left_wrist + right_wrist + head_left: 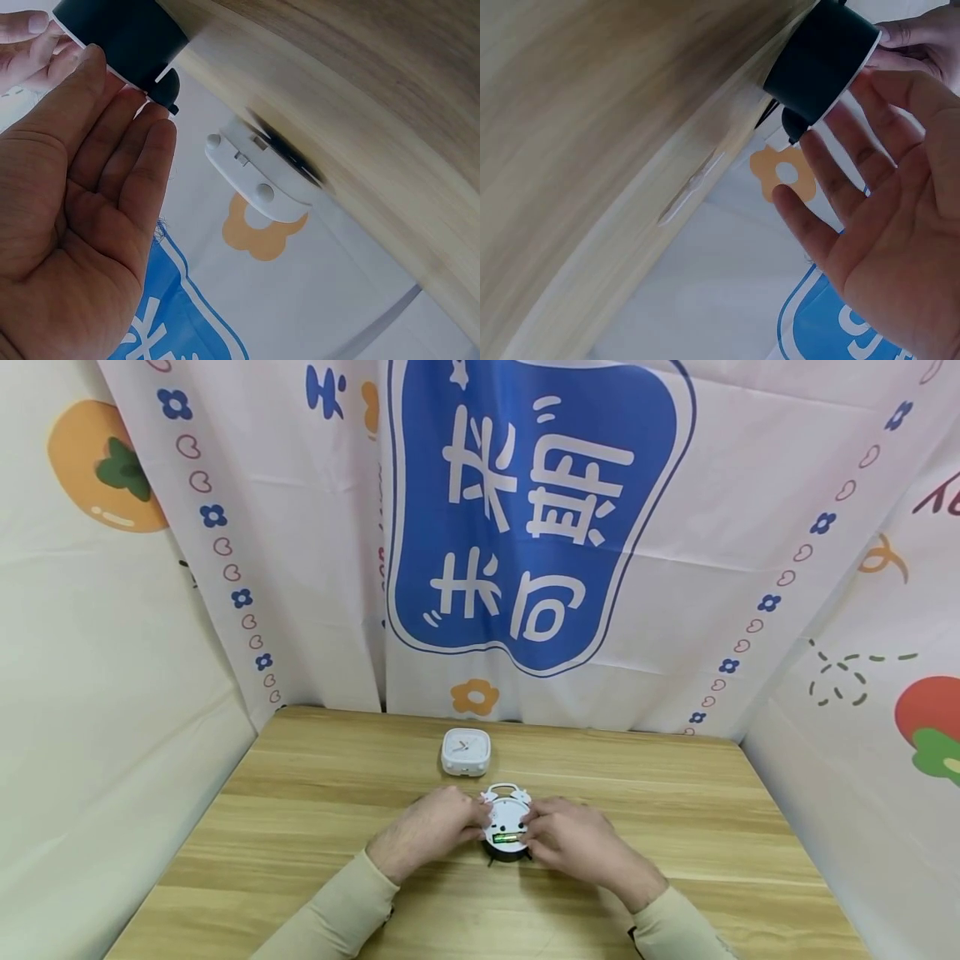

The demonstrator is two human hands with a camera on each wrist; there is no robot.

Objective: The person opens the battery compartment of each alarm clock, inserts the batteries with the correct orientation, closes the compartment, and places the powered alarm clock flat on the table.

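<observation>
A round twin-bell alarm clock [507,814] lies face down on the table, its white back up and its dark case [124,37] below. The battery slot in its back is uncovered, with a green battery [504,838] in it. My left hand [431,827] holds the clock's left edge between thumb and fingers. On the opposite side my right hand [581,843] grips the rim, a digit at the battery's right end. In the right wrist view the remaining fingers [832,172] of that hand spread loosely beside the dark case.
A white square clock [466,752] lies face up just behind the alarm clock. The wooden table [315,777] ends at a printed cloth backdrop [322,568], and cloth walls [810,760] rise at both sides.
</observation>
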